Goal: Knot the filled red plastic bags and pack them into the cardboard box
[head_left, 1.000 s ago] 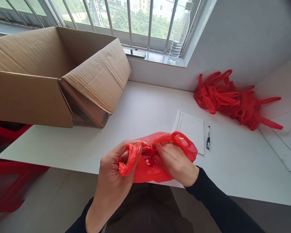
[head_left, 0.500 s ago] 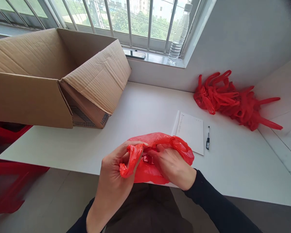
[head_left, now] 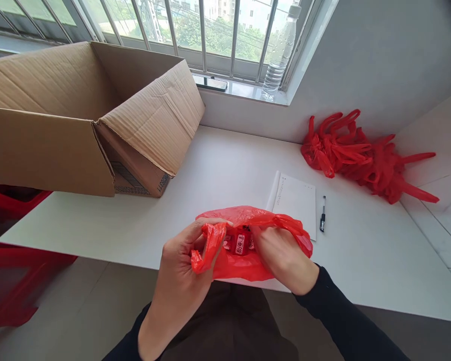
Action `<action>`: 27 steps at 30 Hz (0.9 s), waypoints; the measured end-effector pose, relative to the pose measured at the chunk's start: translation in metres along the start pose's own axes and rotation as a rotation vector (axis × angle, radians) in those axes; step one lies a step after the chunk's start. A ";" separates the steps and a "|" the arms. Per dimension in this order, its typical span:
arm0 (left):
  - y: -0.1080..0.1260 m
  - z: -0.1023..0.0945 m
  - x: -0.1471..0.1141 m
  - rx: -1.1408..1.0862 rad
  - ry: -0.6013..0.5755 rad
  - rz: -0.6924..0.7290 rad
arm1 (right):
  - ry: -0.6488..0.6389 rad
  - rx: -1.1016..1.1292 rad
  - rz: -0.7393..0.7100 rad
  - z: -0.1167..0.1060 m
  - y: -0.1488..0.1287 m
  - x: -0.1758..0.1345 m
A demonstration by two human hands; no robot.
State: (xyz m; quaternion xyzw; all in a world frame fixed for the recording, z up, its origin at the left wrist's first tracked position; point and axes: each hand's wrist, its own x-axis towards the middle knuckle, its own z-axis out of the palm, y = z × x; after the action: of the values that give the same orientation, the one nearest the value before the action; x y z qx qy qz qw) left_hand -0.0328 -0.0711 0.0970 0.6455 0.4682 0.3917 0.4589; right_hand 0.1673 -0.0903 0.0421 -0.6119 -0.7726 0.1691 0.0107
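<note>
Pinched between thumb and fingers of the left hand (head_left: pixel 184 273), a gathered handle of one red plastic bag (head_left: pixel 244 271) folds over that hand. The right hand (head_left: pixel 285 255) reaches into the bag's mouth from the right; its fingertips are hidden, so whether they grip anything cannot be told. Both hands come from the near side, in black sleeves (head_left: pixel 338 296).

The bag sits at the near edge of the white table (head_left: pixel 135 225). Its long axis runs left to right, and its mouth faces up. Inside, just left of the right hand, small red packages (head_left: pixel 240 243) show pale printed labels; one label is clear, its long side running roughly near to far, with parts of others on either side. Their full number cannot be counted.

Beyond the bag's right end lies one white notebook (head_left: pixel 296 200), its near-left part covered by the bag. One pen (head_left: pixel 322 214) lies just right of it, pointing near to far. On the left stands one open cardboard box (head_left: pixel 41 150); on the far right, one heap of red bags (head_left: pixel 346 150) rests against the wall. Farther still, one clear bottle (head_left: pixel 280 60) stands upright on the windowsill (head_left: pixel 244 90).
</note>
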 end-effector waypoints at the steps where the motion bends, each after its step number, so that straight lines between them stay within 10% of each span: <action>1: 0.000 0.000 0.000 0.007 -0.008 0.004 | 0.008 -0.009 -0.007 -0.001 0.000 -0.001; 5: 0.001 -0.002 0.000 0.054 -0.004 0.024 | 0.053 0.022 -0.022 -0.017 -0.009 -0.013; 11: -0.005 -0.024 -0.002 -0.064 -0.084 -0.072 | 0.733 0.113 0.089 -0.037 0.004 -0.052; 18: -0.019 -0.004 -0.015 0.222 0.078 0.193 | 0.502 0.430 0.321 -0.015 0.037 -0.055; 23: -0.054 0.066 -0.022 0.456 -0.469 0.829 | 0.531 0.662 0.298 -0.023 0.039 -0.043; 27: -0.099 0.078 -0.001 0.688 -0.377 0.654 | 0.633 0.555 0.640 -0.006 0.109 -0.036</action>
State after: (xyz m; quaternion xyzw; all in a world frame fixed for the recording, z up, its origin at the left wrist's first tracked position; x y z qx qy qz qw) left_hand 0.0153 -0.0758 -0.0190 0.9315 0.2527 0.2147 0.1495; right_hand 0.2798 -0.1018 0.0243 -0.8126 -0.4322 0.1689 0.3528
